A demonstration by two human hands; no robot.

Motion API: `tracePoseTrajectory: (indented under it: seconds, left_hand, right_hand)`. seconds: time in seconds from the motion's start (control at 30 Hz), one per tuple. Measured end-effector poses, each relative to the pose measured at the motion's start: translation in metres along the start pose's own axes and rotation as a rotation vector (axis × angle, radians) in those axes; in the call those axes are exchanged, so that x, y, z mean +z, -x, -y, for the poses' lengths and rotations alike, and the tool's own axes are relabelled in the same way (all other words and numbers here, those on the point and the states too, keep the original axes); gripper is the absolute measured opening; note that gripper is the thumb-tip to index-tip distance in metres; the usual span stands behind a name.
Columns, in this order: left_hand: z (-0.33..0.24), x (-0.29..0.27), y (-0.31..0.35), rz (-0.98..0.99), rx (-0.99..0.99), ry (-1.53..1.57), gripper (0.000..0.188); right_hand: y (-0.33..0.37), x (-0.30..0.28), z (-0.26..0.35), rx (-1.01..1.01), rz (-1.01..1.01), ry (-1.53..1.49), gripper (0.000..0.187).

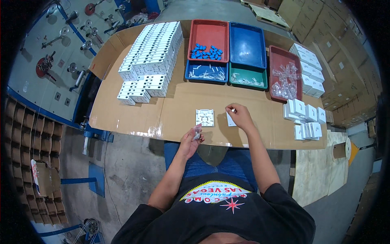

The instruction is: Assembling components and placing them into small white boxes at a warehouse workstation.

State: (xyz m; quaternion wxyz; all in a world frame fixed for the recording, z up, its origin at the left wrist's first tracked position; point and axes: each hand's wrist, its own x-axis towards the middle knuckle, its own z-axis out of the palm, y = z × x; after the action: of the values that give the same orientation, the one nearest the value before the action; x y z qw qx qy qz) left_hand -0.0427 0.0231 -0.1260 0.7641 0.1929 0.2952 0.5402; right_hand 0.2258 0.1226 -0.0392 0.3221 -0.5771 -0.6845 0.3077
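Observation:
My left hand (189, 144) is closed around a small clear plastic bag (197, 132) near the front edge of the cardboard-covered table; its contents are too small to make out. Just beyond it lies a white square switch-like plate (204, 118), its moulded side facing up. To the right, my right hand (241, 116) has its fingertips pinched together; anything between them is too small to name. A flat white piece (230, 120) shows beside and partly under this hand. Whether the fingers touch it, I cannot tell.
Stacked white switch-like units (152, 53) stand at the far left. A red tray (209, 30) holds blue parts; blue (207, 81) and green (248, 84) trays hold small pieces. Clear bags fill a dark red tray (276, 55). White boxes (310, 75) are piled at right.

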Motion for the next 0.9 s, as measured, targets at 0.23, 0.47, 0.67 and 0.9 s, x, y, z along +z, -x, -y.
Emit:
tracePoseTrajectory:
  seconds: [0.23,0.47,0.67,0.9]
  left_hand:
    - [-0.011,-0.004,-0.003,0.031,-0.093,0.117,0.08]
    - [-0.01,-0.013,-0.003,0.024,-0.105,0.289,0.072]
    - [-0.007,-0.014,-0.001,0.003,-0.121,0.371,0.064]
    - [-0.007,-0.002,-0.005,-0.118,-0.041,0.541,0.052]
  right_hand:
    - [-0.146,0.039,-0.015,-0.175,-0.084,0.231,0.017]
    - [-0.237,0.062,-0.017,-0.366,0.021,0.479,0.022]
    - [-0.253,0.071,-0.021,-0.431,0.097,0.624,0.019]
    - [-0.239,0.051,-0.016,-0.461,-0.012,0.463,0.013]
